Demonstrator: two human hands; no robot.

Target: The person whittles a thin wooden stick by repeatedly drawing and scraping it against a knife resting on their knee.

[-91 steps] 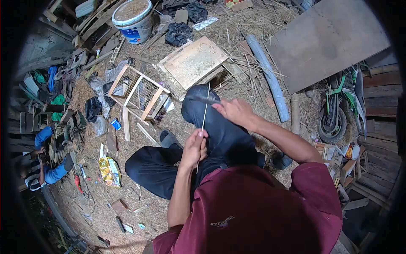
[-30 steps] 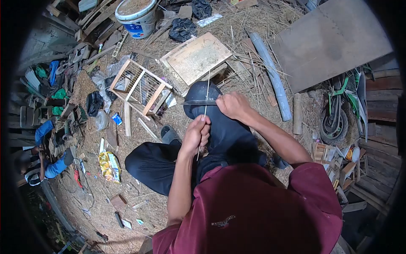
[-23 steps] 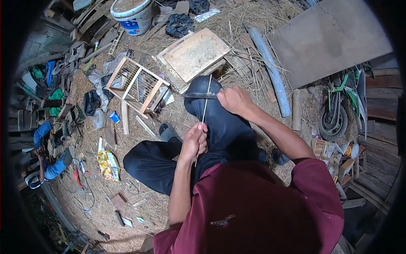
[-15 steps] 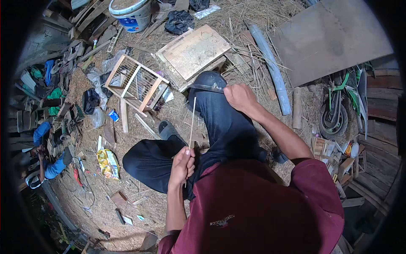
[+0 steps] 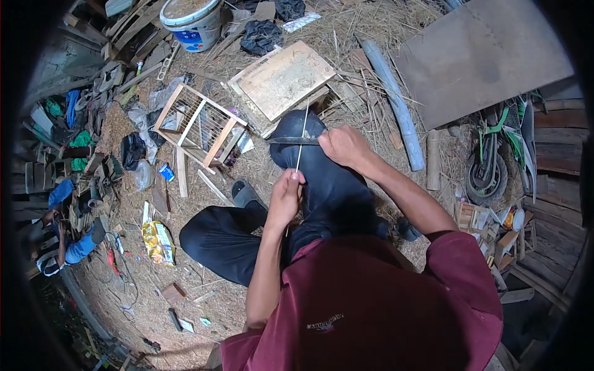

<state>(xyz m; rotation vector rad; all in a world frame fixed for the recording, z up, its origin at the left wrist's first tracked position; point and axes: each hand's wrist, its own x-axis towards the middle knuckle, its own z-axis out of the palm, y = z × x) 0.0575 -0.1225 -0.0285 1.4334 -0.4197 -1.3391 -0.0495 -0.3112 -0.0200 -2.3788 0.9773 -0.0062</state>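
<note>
My left hand (image 5: 286, 196) is closed around a thin pale stick (image 5: 304, 127), which points up and away over my raised knee. A little of the stick's lower end shows beneath the fist. My right hand (image 5: 346, 146) is wrapped round the hidden handle of a knife (image 5: 288, 141). Its dark blade reaches left across the knee and crosses the stick just above my left hand. The knee (image 5: 296, 122), in dark trousers with a worn, dusty patch, lies under both blade and stick.
A wooden block (image 5: 288, 80) stands beyond the knee, beside a slatted wooden cage (image 5: 201, 127). Further off are a white bucket (image 5: 190, 28), a blue-grey pole (image 5: 393, 102), a large board (image 5: 486, 59) and a motorbike wheel (image 5: 487, 171). Another person (image 5: 71, 235) sits at far left.
My left hand has moved up and right, bringing the stick over the knee and against the blade. My right hand with the knife has shifted slightly left and down.
</note>
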